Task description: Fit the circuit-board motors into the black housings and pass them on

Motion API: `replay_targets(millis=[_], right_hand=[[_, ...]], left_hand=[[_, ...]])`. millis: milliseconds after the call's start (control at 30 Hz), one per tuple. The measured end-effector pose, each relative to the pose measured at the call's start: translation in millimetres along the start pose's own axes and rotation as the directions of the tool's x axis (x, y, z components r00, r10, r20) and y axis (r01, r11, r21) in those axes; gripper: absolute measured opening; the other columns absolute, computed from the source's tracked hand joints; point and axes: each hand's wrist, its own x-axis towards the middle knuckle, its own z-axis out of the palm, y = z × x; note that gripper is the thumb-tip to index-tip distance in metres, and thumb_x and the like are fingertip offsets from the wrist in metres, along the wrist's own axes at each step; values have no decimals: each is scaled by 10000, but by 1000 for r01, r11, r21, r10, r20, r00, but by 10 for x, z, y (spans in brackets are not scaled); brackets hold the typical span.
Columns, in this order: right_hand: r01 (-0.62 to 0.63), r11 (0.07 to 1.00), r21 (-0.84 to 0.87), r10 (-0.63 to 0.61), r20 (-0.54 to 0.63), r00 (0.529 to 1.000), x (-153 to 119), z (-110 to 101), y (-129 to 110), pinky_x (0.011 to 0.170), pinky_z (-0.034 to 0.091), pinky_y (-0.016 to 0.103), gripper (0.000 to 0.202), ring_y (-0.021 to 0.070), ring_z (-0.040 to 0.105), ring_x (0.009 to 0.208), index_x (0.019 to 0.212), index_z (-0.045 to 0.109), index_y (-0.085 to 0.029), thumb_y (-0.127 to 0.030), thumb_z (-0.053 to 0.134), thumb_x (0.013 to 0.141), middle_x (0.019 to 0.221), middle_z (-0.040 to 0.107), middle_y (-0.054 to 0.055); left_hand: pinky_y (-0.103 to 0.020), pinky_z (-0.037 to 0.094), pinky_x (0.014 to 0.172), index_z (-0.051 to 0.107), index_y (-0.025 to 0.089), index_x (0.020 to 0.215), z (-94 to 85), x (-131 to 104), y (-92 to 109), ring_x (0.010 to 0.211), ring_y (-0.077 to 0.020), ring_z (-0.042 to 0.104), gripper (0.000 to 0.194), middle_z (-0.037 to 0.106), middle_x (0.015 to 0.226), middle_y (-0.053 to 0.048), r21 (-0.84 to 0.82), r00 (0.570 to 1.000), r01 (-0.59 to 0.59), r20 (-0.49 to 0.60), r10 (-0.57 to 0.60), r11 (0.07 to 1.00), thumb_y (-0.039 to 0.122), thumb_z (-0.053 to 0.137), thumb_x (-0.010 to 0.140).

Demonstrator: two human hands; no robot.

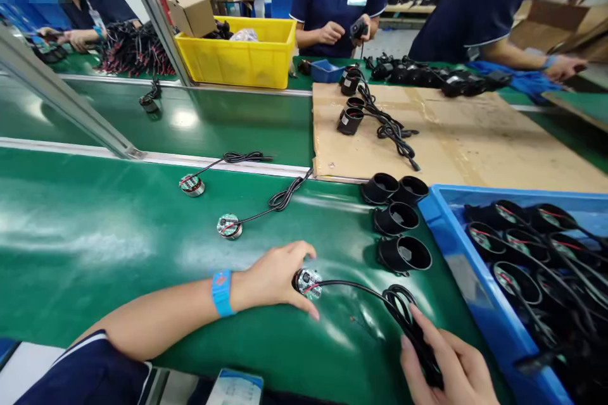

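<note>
A small round motor with a circuit board on top (310,283) lies on the green bench, red wires joining it to a black cable (351,285). My left hand (280,275) is around it, with thumb and fingers spread apart to either side; a blue band is on the wrist. My right hand (451,354), at the lower right, is closed on the bundled, looped part of that cable. Two similar motors, a nearer one (230,226) and a farther one (192,185), lie to the left with their cables coiled.
Several black cylindrical housings (396,218) stand beside a blue bin (468,291) filled with wired housings. Beyond, cardboard (427,133) bears housings with cables. A yellow crate (232,60) and a metal post (154,12) stand further back. Co-workers (337,6) work across the bench.
</note>
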Motion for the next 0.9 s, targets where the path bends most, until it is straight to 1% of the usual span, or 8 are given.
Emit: replay_targets(millis=[100,267,400,500,600,733,833,900], right_hand=[[36,999,-13,-35,32,999,-15,106,54,660,539,298,488,194,644,817,1467,468,-237,-363,526,999,1058,597,88],[114,991,-72,-111,46,993,129,181,59,798,523,467,496,319,626,972,1379,540,-168,-476,494,993,1148,610,159],[178,978,111,-185,49,982,347,202,-143,921,490,465,522,313,600,1118,1395,524,-197,-445,614,945,1259,598,147],[278,926,255,-308,87,948,528,265,-356,1001,467,478,603,310,562,1209,1429,482,-186,-427,675,911,1310,586,149],[336,873,355,-406,145,902,669,372,-531,1027,467,501,679,290,605,1142,1425,454,-157,-401,745,862,1257,635,138],[230,856,462,-346,184,920,754,516,-660,876,554,440,652,264,663,986,1273,538,-169,-333,867,735,1092,695,94],[187,844,502,-299,152,942,748,556,-712,810,564,425,546,257,671,919,1173,587,-201,-323,870,722,1021,708,65],[193,848,493,-280,108,954,715,506,-723,791,561,436,519,259,662,886,1164,595,-205,-320,851,728,1008,712,62]], left_hand=[[-246,479,632,609,237,1282,-168,-9,4,690,-134,537,749,531,887,-3,-116,988,-58,133,74,991,608,848,676],[-244,544,664,665,226,1207,-232,-17,-51,717,-111,607,593,592,1144,-85,-198,984,-97,130,125,975,541,838,735],[-336,538,937,622,183,1227,-214,11,-62,1071,-241,656,532,649,1215,-130,-34,939,-319,121,321,947,528,748,842],[-371,509,963,583,164,1253,-201,10,-28,1089,-264,654,540,652,1226,-145,149,916,-394,150,373,907,561,661,896],[-382,494,932,575,167,1245,-208,-14,-6,1043,-265,650,573,657,1197,-135,211,923,-379,157,351,901,613,634,891],[-384,499,913,544,181,1255,-313,71,9,1079,-271,603,712,606,1230,-145,-9,948,-299,110,298,954,763,567,846],[-377,508,883,446,201,1384,-338,354,75,1076,-246,584,714,533,1308,-146,-106,984,-176,0,177,979,738,472,915],[-382,499,915,466,215,1358,-230,627,148,1072,-238,586,673,546,1277,-116,-77,988,-154,-22,153,985,673,607,885]])
